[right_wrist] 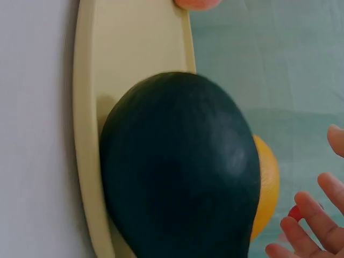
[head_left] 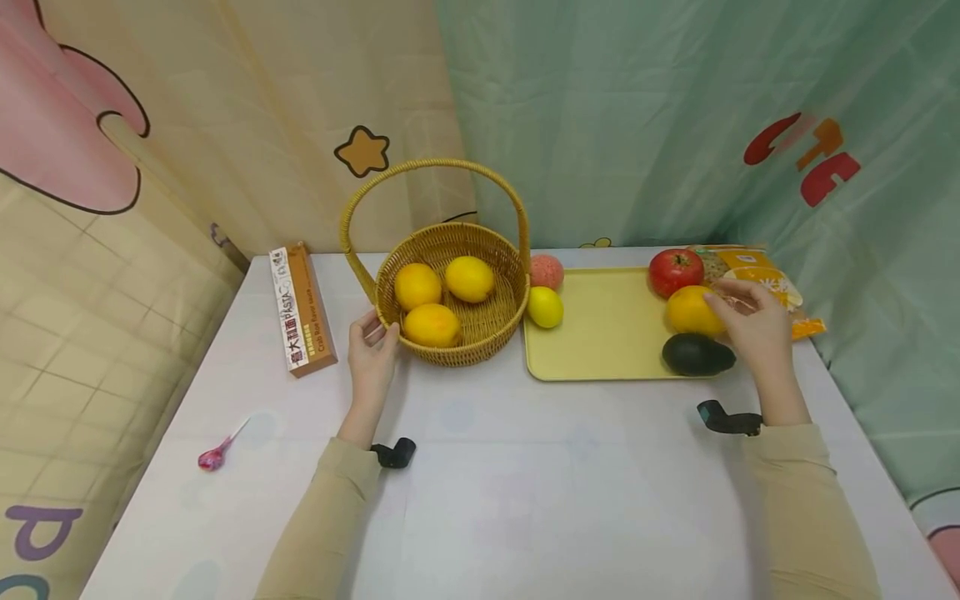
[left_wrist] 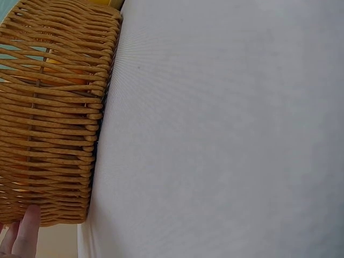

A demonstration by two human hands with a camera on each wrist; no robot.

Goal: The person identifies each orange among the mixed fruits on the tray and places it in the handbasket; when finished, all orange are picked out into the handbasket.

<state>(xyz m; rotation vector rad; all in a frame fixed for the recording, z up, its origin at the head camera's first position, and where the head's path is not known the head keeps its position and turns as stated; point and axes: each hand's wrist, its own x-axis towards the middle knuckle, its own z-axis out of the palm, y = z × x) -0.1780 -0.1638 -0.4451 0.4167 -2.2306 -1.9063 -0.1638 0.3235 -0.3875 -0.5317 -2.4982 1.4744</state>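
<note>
My left hand (head_left: 371, 358) holds the left side of a wicker basket (head_left: 468, 354), its thumb near the rim; in the left wrist view, fingertips (left_wrist: 29, 228) touch the weave. Inside the basket lie three yellow-orange fruits (head_left: 432, 325). Over at the right, my right hand (head_left: 757, 333) reaches beside another yellow-orange fruit (head_left: 692, 311) on a pale yellow tray (head_left: 600, 346). Its fingers are spread around the fruit's right side, and the right wrist view shows them apart from it. A dark green avocado (right_wrist: 177, 166) lies in front of that fruit. Behind it sits a red, round fruit (head_left: 677, 273).
A lemon-yellow fruit (head_left: 545, 307) and a pink, rough-skinned ball (head_left: 547, 272) are at the tray's left end. Food packets (head_left: 757, 271) lie behind my right hand. A pasta box (head_left: 303, 312) stands left of the basket, with a wrapped lollipop (head_left: 213, 457) nearer the front.
</note>
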